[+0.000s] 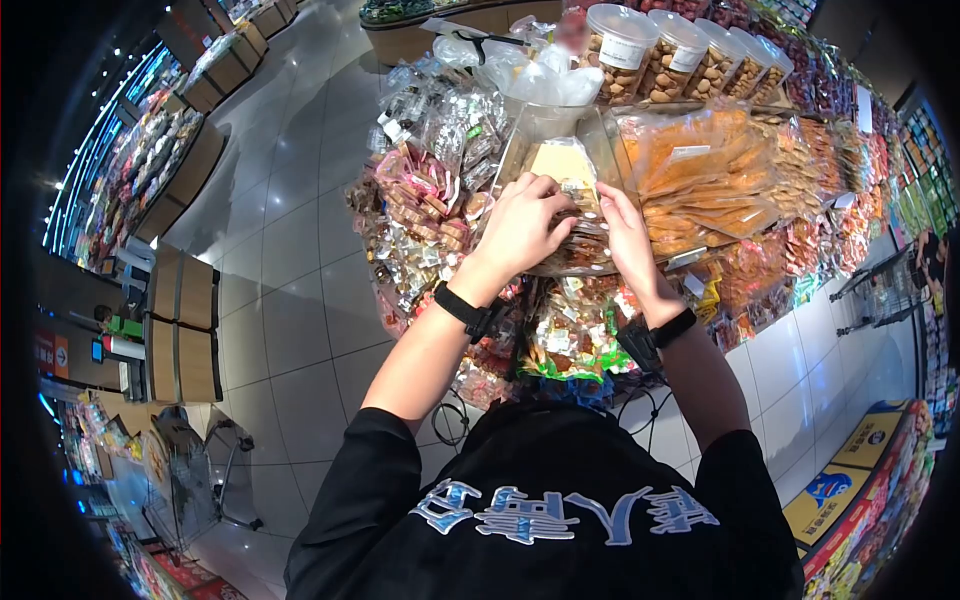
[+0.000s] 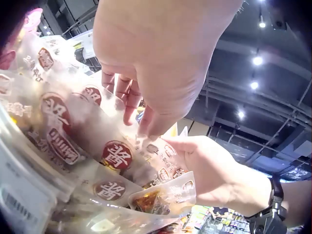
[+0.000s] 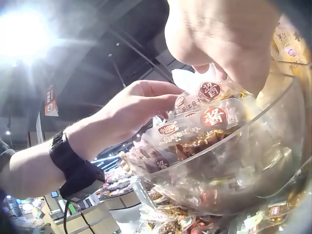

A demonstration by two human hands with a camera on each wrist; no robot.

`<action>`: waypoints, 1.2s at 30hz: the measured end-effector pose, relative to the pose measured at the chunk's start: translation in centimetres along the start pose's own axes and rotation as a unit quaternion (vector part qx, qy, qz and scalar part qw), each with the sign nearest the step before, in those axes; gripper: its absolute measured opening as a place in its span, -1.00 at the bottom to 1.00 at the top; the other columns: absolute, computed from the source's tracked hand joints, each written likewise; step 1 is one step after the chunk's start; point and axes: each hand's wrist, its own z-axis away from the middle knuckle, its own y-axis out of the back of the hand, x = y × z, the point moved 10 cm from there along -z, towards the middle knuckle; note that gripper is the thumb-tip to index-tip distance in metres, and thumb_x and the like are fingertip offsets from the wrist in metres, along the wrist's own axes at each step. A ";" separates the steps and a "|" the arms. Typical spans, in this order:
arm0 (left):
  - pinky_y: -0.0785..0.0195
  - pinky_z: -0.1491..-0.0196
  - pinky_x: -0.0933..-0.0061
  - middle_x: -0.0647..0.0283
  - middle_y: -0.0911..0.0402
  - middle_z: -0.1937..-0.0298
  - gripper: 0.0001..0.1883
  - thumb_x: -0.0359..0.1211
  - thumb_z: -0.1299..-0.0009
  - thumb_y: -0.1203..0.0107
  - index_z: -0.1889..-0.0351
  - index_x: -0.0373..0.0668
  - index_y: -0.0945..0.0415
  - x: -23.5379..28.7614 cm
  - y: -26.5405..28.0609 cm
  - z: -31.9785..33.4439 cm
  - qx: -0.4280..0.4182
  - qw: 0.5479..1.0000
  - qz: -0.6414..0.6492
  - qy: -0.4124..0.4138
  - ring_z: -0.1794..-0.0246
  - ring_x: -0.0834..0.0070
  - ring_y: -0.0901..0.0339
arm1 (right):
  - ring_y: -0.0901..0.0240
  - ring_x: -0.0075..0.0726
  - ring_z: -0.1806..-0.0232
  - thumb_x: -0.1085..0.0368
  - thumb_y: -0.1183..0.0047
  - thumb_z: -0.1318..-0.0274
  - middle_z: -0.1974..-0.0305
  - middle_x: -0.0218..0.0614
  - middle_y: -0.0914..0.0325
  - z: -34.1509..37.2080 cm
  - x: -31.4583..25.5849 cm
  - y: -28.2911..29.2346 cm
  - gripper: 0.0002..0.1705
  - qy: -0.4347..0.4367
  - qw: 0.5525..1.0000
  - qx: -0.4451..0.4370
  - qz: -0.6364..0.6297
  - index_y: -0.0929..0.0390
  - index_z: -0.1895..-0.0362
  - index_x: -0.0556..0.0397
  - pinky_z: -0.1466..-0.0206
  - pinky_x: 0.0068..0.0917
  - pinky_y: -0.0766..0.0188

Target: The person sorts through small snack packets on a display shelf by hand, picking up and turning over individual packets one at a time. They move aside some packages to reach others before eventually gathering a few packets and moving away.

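Observation:
A clear plastic bin (image 3: 253, 124) holds small snack packets with clear-and-white wrappers and round red labels. My left hand (image 1: 522, 225) reaches over its left side, fingers bent down among the packets. In the left wrist view, the thumb and fingertips of that hand pinch the top of a snack packet (image 2: 117, 153). My right hand (image 1: 630, 240) is at the bin's right side with fingers fairly straight, against the packets. Its palm lies behind a brown-filled packet (image 2: 165, 197) in the left wrist view. Some fingertips are hidden by wrappers.
Large bags of orange-brown snacks (image 1: 700, 170) lie right of the bin. Lidded tubs of nuts (image 1: 620, 55) stand behind it. Heaped small packets (image 1: 420, 200) lie to the left, with more packets (image 1: 570, 325) in front. A shopping cart (image 1: 885, 290) stands at far right.

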 end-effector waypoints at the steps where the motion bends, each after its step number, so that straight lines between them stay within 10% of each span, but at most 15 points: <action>1: -0.41 -0.13 0.15 0.22 -0.62 0.12 -0.80 -0.32 -0.30 -0.26 0.14 -0.12 -0.69 0.2 -0.3 -0.2 -0.006 1.000 -0.008 -0.010 -0.05 0.17 -0.51 | -0.45 -0.23 -0.30 0.15 0.15 -0.53 -0.23 -0.06 -0.56 0.0 0.2 0.0 -0.55 -0.002 1.000 -0.001 0.003 -0.47 -0.27 0.19 -0.37 -0.36 -0.29; 17: -0.50 0.12 0.12 -0.01 -0.67 0.25 -0.91 -0.48 -0.33 -0.18 0.23 -0.27 -0.58 -1.9 -0.8 0.8 -0.007 0.994 0.101 0.029 0.18 -0.03 -0.63 | -0.07 -0.18 -0.55 -0.27 0.54 -0.55 -0.42 -0.12 -0.36 -0.5 0.6 -1.3 -0.20 -0.104 0.987 -0.043 -0.115 -0.40 -0.42 0.04 -0.54 -0.22 -0.05; 31: -0.39 -0.17 0.12 0.01 -0.57 0.01 -0.72 -0.34 -0.41 -0.18 -0.04 -0.23 -0.58 -0.9 2.8 0.5 0.140 0.990 -0.014 0.000 -0.04 0.05 -0.52 | -0.46 -0.26 -0.21 -0.28 0.47 -0.53 -0.14 -0.19 -0.62 -2.0 3.5 -2.8 -0.20 -0.116 0.985 -0.119 -0.050 -0.58 -0.23 0.09 -0.27 -0.26 -0.27; 36: -0.37 -0.14 0.03 -0.04 -0.60 0.08 -0.70 -0.23 -0.54 0.00 -0.03 -0.26 -0.54 -3.5 -1.3 0.1 0.025 0.998 0.007 0.062 -0.03 -0.05 -0.52 | -0.36 -0.29 -0.32 -0.27 0.45 -0.54 -0.25 -0.21 -0.53 -1.0 3.0 -3.9 -0.23 -0.161 0.972 -0.120 -0.125 -0.56 -0.25 0.07 -0.37 -0.27 -0.19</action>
